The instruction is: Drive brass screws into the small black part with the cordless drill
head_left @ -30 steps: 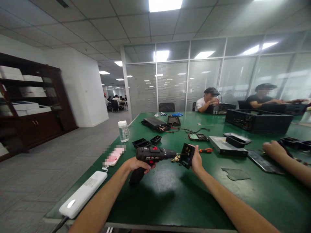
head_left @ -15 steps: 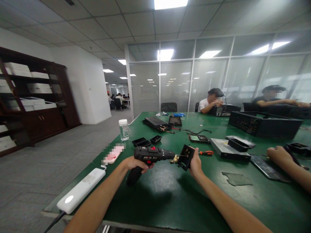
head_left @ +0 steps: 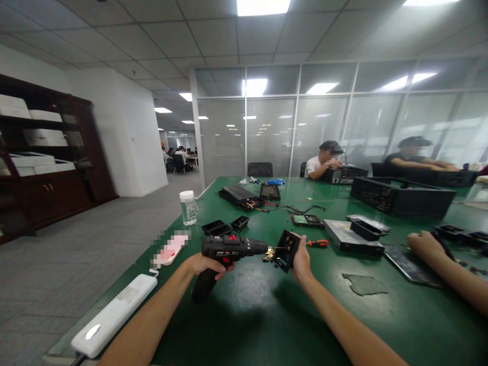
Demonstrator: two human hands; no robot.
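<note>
My left hand (head_left: 212, 265) is wrapped round the grip of a black cordless drill (head_left: 232, 246), which lies level and points right. Its thin bit reaches into a small black plastic housing (head_left: 286, 250) with brass-coloured parts inside. The housing is tilted, its open side towards the drill, and my right hand (head_left: 301, 262) grips it by the right edge. Below and behind the bit, a small pile of brass-coloured pieces (head_left: 269, 253) lies on the green table (head_left: 244, 325). Just right of my right hand is an orange-and-black screwdriver (head_left: 318, 243).
More black housings (head_left: 215, 229) lie behind the drill. To the left are a water bottle (head_left: 188, 208), a phone (head_left: 173, 250) and a white power strip (head_left: 116, 312). A metal drive (head_left: 343, 239) and a computer case (head_left: 402, 201) stand right. A co-worker's hand (head_left: 425, 245) is at the right.
The whole view has shifted slightly, so things sit a little further left. My hands keep the drill and the housing in nearly the same position relative to each other.
</note>
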